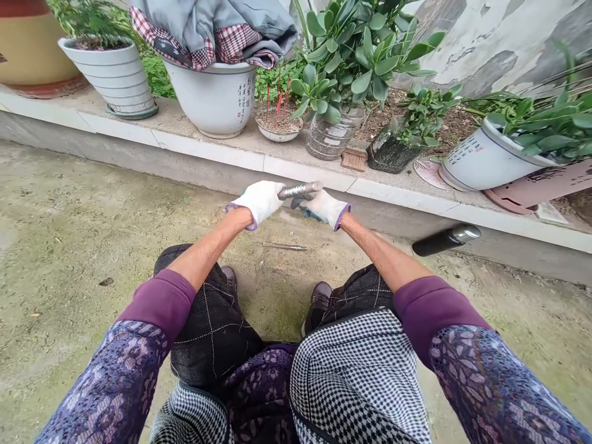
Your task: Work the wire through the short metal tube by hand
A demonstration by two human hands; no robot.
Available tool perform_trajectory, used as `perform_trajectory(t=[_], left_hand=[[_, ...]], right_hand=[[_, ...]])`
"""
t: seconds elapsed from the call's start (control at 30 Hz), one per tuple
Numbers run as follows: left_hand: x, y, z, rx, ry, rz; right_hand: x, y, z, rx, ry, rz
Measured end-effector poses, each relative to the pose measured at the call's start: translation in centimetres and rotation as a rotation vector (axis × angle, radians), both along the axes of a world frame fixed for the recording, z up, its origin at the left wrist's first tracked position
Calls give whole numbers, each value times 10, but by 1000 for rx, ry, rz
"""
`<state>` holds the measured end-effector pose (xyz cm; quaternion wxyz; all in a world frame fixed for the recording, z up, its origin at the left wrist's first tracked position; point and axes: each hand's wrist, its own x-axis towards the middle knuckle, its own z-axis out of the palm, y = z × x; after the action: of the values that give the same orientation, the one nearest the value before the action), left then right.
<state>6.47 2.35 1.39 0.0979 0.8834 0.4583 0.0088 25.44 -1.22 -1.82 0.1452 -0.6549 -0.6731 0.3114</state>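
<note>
Head view looks down past dark quilted trousers (208, 320) to two white-gloved hands held out over a mossy concrete floor (83, 203). Both gloves have purple cuffs. Both hands are at a short steel cylinder (298, 190), which lies roughly level between them, just in front of the concrete ledge (185, 151). The left hand (256, 202) is closed around the near end, its fingers curled over the metal. The right hand (326, 208) sits beneath the far end, but its fingers are out of sight, so I cannot tell how firmly it grips. A thin metal rod (284, 246) lies on the floor below the hands, and a black flask with a silver cap (446, 239) rests near the foot of the ledge to the right. Along the ledge stand potted plants, a white calligraphy pot (213, 102) with folded clothes (213, 37) on top, and a small brush (354, 159). The cylinder's ends are partly hidden by the gloves, and any markings on it are too small to make out.
</note>
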Motion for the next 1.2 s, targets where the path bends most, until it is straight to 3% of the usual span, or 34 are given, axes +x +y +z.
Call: perform_trajectory(t=[0.13,0.27,0.43,0.57,0.73,0.9,1.0,1.1,1.2], left_hand=[[-5,10,-5,18,44,96],[-10,8,-11,77,193,43],[-9,-5,-10,100,292,-114],[-1,-13,-11,49,286,-208],[2,-12,0,-17,70,-152],[-3,-7,6,-214,-327,19],[-8,-5,7,-341,-508,123],[-14,-3,9,-385,-563,198],[-18,2,9,-370,-535,235]], right_hand=[[-35,-24,3,15,-84,143],[-52,-43,21,9,-36,252],[-24,-24,37,187,42,34],[11,6,27,163,5,-104],[23,14,4,112,-169,-109],[-13,-8,-8,132,-141,-50],[-36,-23,-2,254,-49,-6],[-45,-35,11,360,38,10],[-46,-44,25,338,51,89]])
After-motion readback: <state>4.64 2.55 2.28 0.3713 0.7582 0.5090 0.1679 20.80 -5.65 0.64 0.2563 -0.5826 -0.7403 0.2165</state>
